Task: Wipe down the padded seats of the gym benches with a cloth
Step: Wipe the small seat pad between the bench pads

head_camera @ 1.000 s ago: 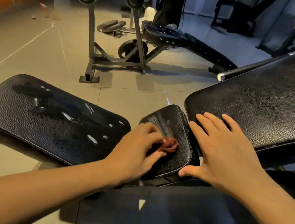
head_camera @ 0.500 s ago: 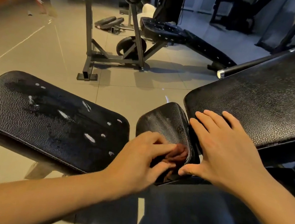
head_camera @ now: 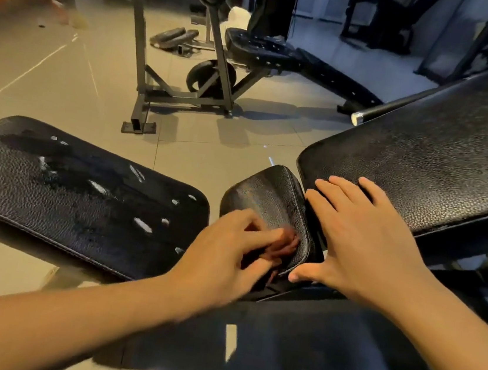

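My left hand [head_camera: 228,253] lies on the small black seat pad [head_camera: 269,191], fingers curled over a small reddish-brown cloth [head_camera: 282,248] near the pad's right near edge. The fingers and cloth are motion-blurred. My right hand [head_camera: 361,245] rests flat with spread fingers across the gap between this pad and the large inclined back pad [head_camera: 423,170] on the right; its thumb touches the seat pad's near corner. To the left lies another long black bench pad [head_camera: 67,190] with wet streaks and pale specks on it.
Across the tiled floor stands a grey rack [head_camera: 144,86] with a weight plate [head_camera: 209,79] at its base. Behind it is another black bench [head_camera: 262,48], with a person's legs [head_camera: 270,6] beside it. A bar end [head_camera: 357,118] sticks out behind the back pad.
My left hand has slid the cloth a little toward the seat pad's near right edge and is blurred in motion. My right hand has stayed in place.
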A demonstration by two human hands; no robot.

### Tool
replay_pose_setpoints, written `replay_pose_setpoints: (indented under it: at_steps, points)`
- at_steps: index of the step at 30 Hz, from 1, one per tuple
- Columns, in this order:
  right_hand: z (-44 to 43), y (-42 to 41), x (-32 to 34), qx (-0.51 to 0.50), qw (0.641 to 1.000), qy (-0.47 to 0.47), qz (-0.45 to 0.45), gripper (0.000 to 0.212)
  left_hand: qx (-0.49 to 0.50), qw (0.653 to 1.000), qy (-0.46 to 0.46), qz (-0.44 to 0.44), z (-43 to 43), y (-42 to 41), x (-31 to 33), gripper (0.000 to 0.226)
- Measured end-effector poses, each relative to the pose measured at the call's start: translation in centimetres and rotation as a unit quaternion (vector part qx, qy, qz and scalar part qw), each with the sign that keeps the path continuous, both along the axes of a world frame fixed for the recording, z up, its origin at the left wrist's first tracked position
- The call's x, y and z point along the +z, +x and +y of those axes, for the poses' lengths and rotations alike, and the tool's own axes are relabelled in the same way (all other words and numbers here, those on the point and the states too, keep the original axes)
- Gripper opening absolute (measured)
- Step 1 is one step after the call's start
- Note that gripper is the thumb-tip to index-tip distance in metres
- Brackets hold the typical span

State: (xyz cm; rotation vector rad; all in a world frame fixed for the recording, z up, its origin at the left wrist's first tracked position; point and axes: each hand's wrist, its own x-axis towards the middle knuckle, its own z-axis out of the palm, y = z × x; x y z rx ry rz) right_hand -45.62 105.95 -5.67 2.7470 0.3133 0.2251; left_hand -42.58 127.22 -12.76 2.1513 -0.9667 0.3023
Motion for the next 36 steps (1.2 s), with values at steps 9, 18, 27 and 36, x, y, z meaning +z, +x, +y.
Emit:
replay_pose_setpoints:
  at_steps: [9, 18, 27, 36]
  points:
    - [0.4, -0.1, 0.2, -0.024, 1.000, -0.003, 0.013, 0.135, 0.218, 0.973, 0.009, 0.069, -3.3, 9.4, 0.7, 0.029]
    - [0.6, 0.0, 0.3, -0.053, 0.998, -0.011, 0.019, 0.142, 0.137, 0.990, 0.010, 0.018, -2.5, 8.5, 0.5, 0.035]
    - [0.4, 0.0, 0.1, -0.045, 0.999, -0.012, 0.015, 0.139, -0.002, 0.999, 0.023, -0.032, -0.3, 1.2, 0.5, 0.033]
    - [0.7, 0.0, 0.3, -0.048, 0.999, -0.008, 0.019, 0.137, 0.245, 0.962, 0.039, 0.112, -0.8, 9.8, -0.8, 0.021]
